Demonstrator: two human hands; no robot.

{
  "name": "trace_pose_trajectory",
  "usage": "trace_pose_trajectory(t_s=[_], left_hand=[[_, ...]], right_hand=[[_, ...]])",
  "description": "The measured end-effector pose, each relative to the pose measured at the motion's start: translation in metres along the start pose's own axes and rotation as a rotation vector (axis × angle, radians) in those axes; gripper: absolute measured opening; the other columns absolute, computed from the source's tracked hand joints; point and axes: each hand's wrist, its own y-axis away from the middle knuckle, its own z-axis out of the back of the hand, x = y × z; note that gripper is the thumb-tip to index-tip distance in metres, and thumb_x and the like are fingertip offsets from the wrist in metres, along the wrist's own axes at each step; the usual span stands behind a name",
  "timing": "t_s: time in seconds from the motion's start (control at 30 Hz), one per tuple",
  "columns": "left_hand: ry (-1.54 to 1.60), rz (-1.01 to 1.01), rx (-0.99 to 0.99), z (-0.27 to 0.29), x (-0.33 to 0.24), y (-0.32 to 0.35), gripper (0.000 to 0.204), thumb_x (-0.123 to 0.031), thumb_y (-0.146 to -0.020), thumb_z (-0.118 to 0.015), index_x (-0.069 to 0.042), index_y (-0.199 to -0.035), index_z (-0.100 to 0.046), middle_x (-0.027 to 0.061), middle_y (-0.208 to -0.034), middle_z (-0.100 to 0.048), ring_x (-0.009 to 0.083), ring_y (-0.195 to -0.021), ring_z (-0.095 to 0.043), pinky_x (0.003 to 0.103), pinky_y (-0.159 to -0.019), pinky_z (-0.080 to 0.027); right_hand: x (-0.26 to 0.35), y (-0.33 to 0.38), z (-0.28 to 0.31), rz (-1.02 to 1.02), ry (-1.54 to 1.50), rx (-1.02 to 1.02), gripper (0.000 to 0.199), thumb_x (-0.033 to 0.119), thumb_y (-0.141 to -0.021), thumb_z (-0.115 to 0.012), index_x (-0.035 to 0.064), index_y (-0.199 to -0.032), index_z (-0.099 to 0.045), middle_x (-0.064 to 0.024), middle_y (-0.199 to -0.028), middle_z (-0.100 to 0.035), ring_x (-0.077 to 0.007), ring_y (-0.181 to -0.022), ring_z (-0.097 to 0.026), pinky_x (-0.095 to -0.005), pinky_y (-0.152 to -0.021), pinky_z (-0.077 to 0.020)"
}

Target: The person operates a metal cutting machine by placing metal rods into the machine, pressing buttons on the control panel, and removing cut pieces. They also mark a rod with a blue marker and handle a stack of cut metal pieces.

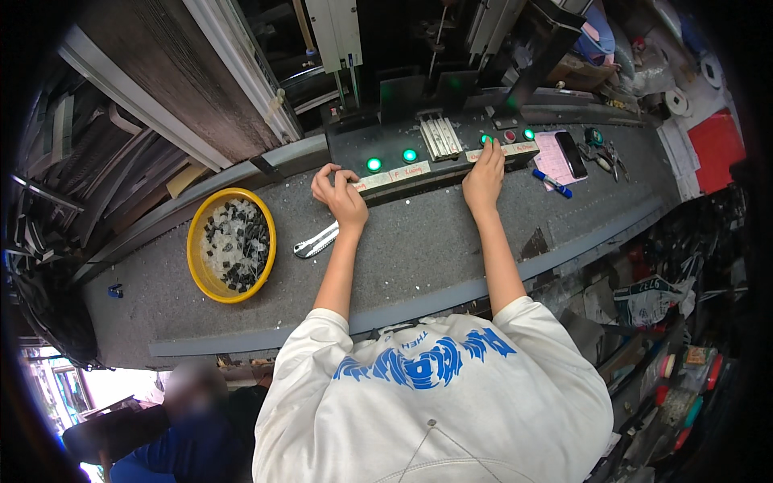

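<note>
My right hand (484,179) reaches over the front edge of a dark control box (385,190). Its stretched fingertips touch a lit green button (485,140). My left hand (342,197) rests at the box's left end, fingers bent and apart, with nothing seen in it. Two more lit green buttons, one (374,165) close to my left fingers and another (410,155) beside it, glow on the box top. Between my hands, a ribbed silver metal piece (440,138) lies on the machine. A utility knife (316,241) lies beside my left wrist.
Left on the grey bench stands a yellow bowl (191,256) of small black and clear scraps. To the right lie a phone (571,154), pink paper (549,150), a blue marker (552,183) and pliers (616,160). Behind the box rise machine columns (336,36). Another person (193,419) is at lower left.
</note>
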Motion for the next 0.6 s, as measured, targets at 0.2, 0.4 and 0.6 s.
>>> trace_pose_trajectory(t_s=[0.2,0.4,0.6], left_hand=[[0.013,0.0,-0.002,-0.0005,0.0005,0.0,0.014,-0.003,-0.082,-0.047,-0.005,-0.079,-0.06,0.0157,-0.112,-0.052,0.0332,-0.116,-0.041,0.046,-0.102,-0.026],[0.024,0.007,0.0,-0.0015,0.0021,0.0005,0.014,-0.002,-0.082,-0.047,-0.005,-0.079,-0.06,0.0158,-0.112,-0.053,0.0329,-0.116,-0.041,0.045,-0.102,-0.026],[0.026,0.001,-0.005,-0.0009,0.001,0.0001,0.013,-0.002,-0.082,-0.048,-0.005,-0.078,-0.06,0.0158,-0.112,-0.053,0.0329,-0.115,-0.042,0.045,-0.102,-0.026]], right_hand=[[-0.0001,0.0014,-0.0012,0.008,-0.01,-0.024,0.067,-0.01,-0.076,-0.055,-0.0063,-0.14,-0.037,-0.0256,-0.144,-0.039,-0.0454,-0.131,-0.04,-0.0501,-0.112,-0.0336],[-0.0012,0.001,-0.0025,0.016,0.015,-0.028,0.067,-0.012,-0.076,-0.055,-0.0065,-0.14,-0.037,-0.0258,-0.144,-0.039,-0.0443,-0.129,-0.042,-0.0494,-0.11,-0.036],[-0.0016,0.002,-0.0029,0.019,0.039,-0.031,0.065,-0.011,-0.077,-0.055,-0.0067,-0.139,-0.037,-0.0262,-0.143,-0.039,-0.0437,-0.128,-0.043,-0.0489,-0.11,-0.0369]])
